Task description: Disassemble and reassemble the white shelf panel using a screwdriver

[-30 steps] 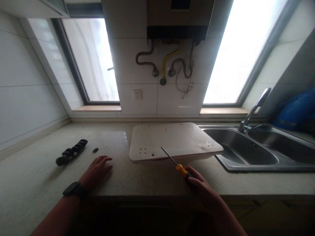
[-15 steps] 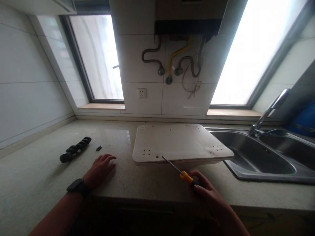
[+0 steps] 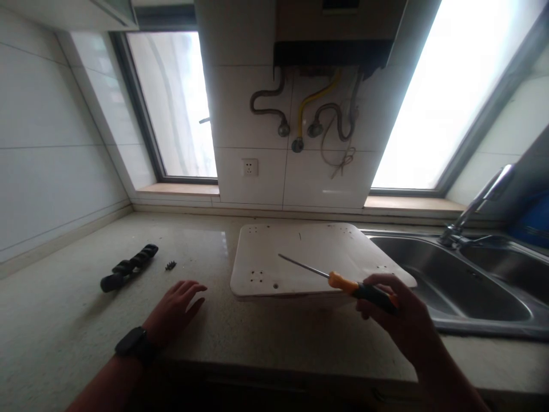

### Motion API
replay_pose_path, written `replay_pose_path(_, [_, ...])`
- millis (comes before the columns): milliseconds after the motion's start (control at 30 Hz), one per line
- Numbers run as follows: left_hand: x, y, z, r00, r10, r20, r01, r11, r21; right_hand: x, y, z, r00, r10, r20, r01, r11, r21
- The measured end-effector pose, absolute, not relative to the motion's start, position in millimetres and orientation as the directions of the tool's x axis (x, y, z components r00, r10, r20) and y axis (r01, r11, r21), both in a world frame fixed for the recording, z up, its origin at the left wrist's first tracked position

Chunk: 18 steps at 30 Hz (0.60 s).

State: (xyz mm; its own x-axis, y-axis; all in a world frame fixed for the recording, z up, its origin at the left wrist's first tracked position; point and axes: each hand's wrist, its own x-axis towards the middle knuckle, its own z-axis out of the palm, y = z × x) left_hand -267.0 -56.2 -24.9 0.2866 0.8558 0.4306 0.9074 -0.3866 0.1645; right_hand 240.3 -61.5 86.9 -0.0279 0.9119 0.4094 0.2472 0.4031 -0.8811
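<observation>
A screwdriver (image 3: 341,282) with a yellow and black handle is gripped in my right hand (image 3: 397,309), its metal shaft pointing left over a white board (image 3: 309,252). The board has rounded corners, groups of small holes near its corners and a screw near its front edge. On the counter to the left of the board lies my left hand (image 3: 175,309), fingers loosely spread and holding nothing. Beyond that hand sit a small pile of dark screws (image 3: 170,265) and a row of black, rounded parts (image 3: 129,268).
To the right, a double steel sink (image 3: 467,292) with a chrome faucet (image 3: 476,206) adjoins the board. Pipes (image 3: 304,109) hang under a heater on the tiled wall, above a socket (image 3: 249,167). The speckled counter's (image 3: 240,337) front edge runs below my hands.
My right hand has moved right and lifted the screwdriver, whose shaft now lies flatter across the board. My left hand stays on the counter. The view has shifted slightly.
</observation>
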Motion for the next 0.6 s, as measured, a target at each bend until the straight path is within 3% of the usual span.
replay_pose_path(100, [-264.2,-57.8,-25.4,0.303,0.858,0.414,0.909,-0.391,0.146,244.4,-49.2,114.5,-0.093,0.847,0.523,0.44,0.506,-0.742])
replay_pose_path(267, [-261.8,-59.4,-26.4,0.321,0.854,0.409,0.905,-0.404,0.134,226.4,-33.4,149.3,-0.186,0.781,0.596,0.53,0.591,-0.609])
replay_pose_path(400, [-261.8,-59.7,-27.0,0.285,0.861,0.42,0.904,-0.388,0.182,211.6,-24.1,165.9,-0.289,0.782,0.552,0.604,0.596,-0.528])
replay_pose_path(600, [-262.7,-60.1,-24.7,0.262,0.868,0.421,0.884,-0.391,0.258,201.6,-17.0,173.2,-0.367,0.802,0.471,0.604,0.59,-0.535])
